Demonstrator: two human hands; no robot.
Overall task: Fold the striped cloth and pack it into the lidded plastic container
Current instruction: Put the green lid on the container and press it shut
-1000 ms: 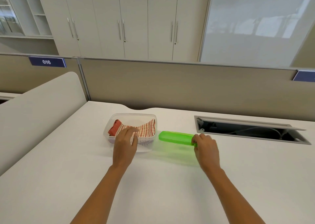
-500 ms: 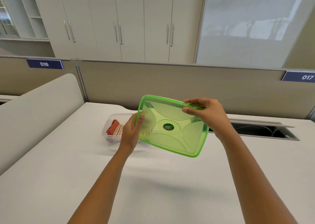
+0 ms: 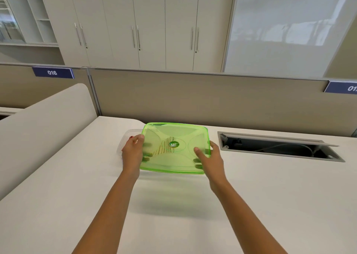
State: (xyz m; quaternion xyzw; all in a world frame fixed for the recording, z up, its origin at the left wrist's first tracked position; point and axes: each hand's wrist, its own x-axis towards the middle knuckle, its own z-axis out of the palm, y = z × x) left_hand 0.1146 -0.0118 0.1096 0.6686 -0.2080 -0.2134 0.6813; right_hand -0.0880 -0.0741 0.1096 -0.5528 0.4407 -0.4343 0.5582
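A translucent green lid [image 3: 174, 136] hovers nearly flat above the clear plastic container [image 3: 129, 134], shifted to the right so the container's left rim still shows. My left hand [image 3: 133, 153] grips the lid's left edge and my right hand [image 3: 209, 158] grips its right front edge. The striped cloth [image 3: 163, 149] lies folded inside the container and shows faintly through the green lid. A bit of its red part [image 3: 131, 137] peeks out by my left fingers.
The white desk [image 3: 270, 195] stretches in front of me. An open cable tray [image 3: 274, 147] is sunk into the desk to the right. A beige partition [image 3: 212, 99] stands behind and a curved divider [image 3: 44, 130] rises on the left.
The lid went from lying on the desk at the right to being lifted and tilted, and now is lowered almost flat over the container. My left hand left the cloth and took the lid's edge.
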